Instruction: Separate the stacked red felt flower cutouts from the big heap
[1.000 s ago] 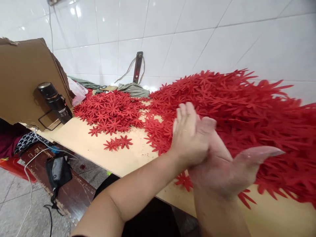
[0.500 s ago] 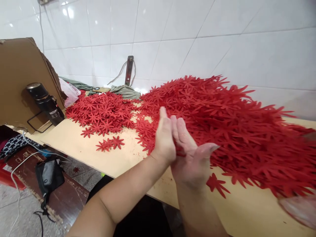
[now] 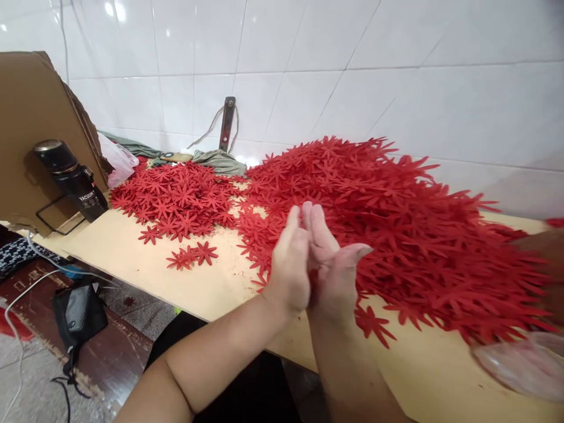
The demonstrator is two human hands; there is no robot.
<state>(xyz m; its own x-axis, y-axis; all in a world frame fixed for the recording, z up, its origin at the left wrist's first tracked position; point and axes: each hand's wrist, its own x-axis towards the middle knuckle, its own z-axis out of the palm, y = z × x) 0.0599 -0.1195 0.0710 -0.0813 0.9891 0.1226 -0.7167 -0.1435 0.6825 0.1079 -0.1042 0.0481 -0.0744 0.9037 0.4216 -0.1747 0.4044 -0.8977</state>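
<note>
My left hand (image 3: 288,267) and my right hand (image 3: 337,270) are together in front of me, palms facing, fingers stretched forward. The right thumb sticks out to the right. A bit of red shows between the palms; whether it is a piece held there or the pile behind, I cannot tell. Just beyond and to the right of the hands is a large pile of red flower-shaped pieces (image 3: 409,235), with narrow petals. One loose red flower piece (image 3: 373,324) lies beside my right wrist.
A smaller heap of red flower pieces (image 3: 176,197) sits left on the pale tabletop (image 3: 145,261). Further left stand a black vacuum flask (image 3: 73,179) and a cardboard box (image 3: 30,117). A clear plastic container (image 3: 524,364) is at right, near a blurred brown shape (image 3: 540,258). A tiled wall rises behind.
The hands stay together, the right fingers now closer to the left. The view has shifted slightly, and more of the clear container and the brown shape shows at right.
</note>
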